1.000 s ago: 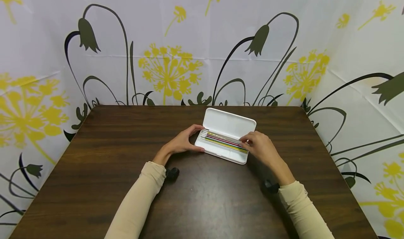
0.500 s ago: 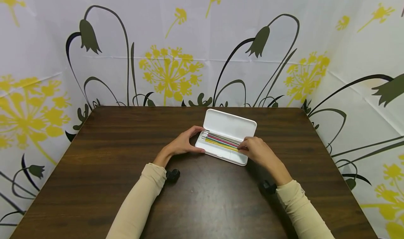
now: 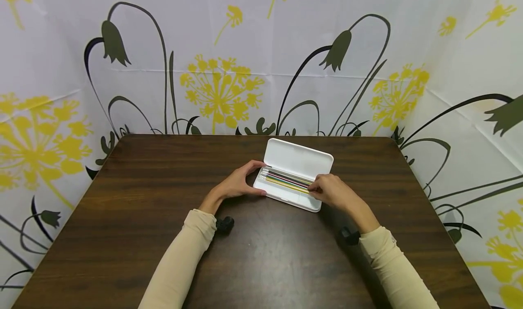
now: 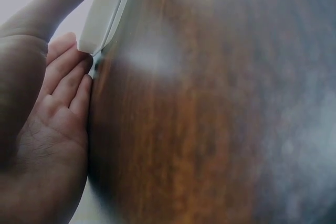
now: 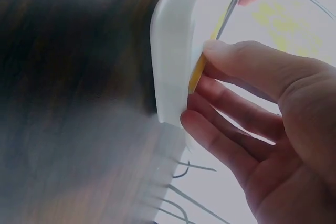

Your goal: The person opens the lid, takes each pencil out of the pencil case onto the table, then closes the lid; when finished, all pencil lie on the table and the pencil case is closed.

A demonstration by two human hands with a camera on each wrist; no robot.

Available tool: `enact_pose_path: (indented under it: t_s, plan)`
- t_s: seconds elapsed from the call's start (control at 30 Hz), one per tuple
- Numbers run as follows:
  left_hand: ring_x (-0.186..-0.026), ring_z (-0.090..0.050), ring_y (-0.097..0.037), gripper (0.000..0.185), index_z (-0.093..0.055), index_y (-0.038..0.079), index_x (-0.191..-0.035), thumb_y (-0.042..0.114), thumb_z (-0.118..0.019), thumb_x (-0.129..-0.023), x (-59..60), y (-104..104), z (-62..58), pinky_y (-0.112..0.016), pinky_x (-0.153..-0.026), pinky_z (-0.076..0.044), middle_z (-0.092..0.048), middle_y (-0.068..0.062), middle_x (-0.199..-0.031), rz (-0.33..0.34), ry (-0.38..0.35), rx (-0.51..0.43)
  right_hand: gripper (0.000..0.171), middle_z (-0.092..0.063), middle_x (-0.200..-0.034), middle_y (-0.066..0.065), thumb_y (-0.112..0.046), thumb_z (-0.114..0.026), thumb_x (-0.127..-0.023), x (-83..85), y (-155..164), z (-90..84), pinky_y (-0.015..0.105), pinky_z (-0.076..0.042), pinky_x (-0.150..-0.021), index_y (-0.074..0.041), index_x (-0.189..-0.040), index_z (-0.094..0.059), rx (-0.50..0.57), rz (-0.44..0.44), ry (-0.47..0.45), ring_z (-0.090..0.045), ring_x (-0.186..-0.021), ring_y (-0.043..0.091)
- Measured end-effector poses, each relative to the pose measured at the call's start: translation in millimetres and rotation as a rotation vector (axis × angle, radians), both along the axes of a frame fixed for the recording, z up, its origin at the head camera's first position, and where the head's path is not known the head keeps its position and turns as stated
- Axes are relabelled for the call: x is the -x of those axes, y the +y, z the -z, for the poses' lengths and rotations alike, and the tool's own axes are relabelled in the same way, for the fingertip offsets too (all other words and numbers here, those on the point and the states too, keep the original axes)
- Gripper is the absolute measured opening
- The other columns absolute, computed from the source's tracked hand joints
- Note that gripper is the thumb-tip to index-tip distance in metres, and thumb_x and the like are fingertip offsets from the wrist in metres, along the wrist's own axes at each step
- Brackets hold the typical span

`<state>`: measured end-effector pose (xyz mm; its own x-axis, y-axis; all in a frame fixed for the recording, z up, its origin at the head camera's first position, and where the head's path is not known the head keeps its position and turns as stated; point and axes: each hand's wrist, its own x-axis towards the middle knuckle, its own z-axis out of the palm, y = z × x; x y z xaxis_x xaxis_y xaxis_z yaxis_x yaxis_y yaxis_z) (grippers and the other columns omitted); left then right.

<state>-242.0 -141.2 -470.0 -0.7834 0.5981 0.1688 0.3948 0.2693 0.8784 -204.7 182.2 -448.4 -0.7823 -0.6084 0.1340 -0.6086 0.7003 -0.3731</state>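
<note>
A white pencil case [image 3: 298,157] lies with its lid raised on the table. Several pencils [image 3: 283,180] in different colours lie side by side in its tray. My left hand [image 3: 237,183] holds the case's left end between thumb and fingers; the left wrist view shows the case's corner [image 4: 97,30] at the fingertips. Over the right end of the tray, my right hand [image 3: 337,194] pinches pencils. In the right wrist view its thumb lies on a yellow pencil [image 5: 197,74], with a fingertip against the case's end wall [image 5: 170,72]. The pinched pencil ends are partly hidden by the fingers.
The dark wooden table [image 3: 261,263] extends around the case. Behind it hangs a white cloth [image 3: 245,36] printed with flowers. Each wrist wears a small black camera, such as the one at the left wrist [image 3: 224,225].
My right hand has shifted slightly left and down over the tray, and the pencils' lie under its fingers has changed a little. My left hand keeps its hold on the case.
</note>
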Motion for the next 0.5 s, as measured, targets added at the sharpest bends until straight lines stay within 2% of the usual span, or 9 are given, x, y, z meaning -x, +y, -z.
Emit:
enact_pose_path:
  t_s: [0.3,0.5]
  plan:
    - [-0.138,-0.035,-0.036,0.079,-0.043,-0.007,-0.137,0.009,-0.088,-0.073,-3.0,1.0,0.5,-0.048,-0.112,-0.027,-0.044,-0.025,-0.141,0.002,-0.005,0.024,0.009,-0.059,-0.079,0.001,-0.002,-0.072,-0.087,-9.6,-3.6,1.3,0.033,-0.048,-0.061,-0.005,-0.094,-0.076,-0.100,-0.010,0.089,-0.054,-0.069,0.016]
    - [-0.137,-0.035,-0.036,0.079,-0.044,-0.007,-0.137,0.007,-0.088,-0.073,-2.0,0.4,-1.6,-0.050,-0.111,-0.027,-0.045,-0.025,-0.141,-0.005,-0.011,0.009,0.009,-0.057,-0.081,0.003,-0.002,-0.076,-0.084,-8.6,-6.5,-0.4,0.035,-0.048,-0.063,-0.003,-0.090,-0.069,-0.100,0.010,0.046,-0.053,-0.070,0.018]
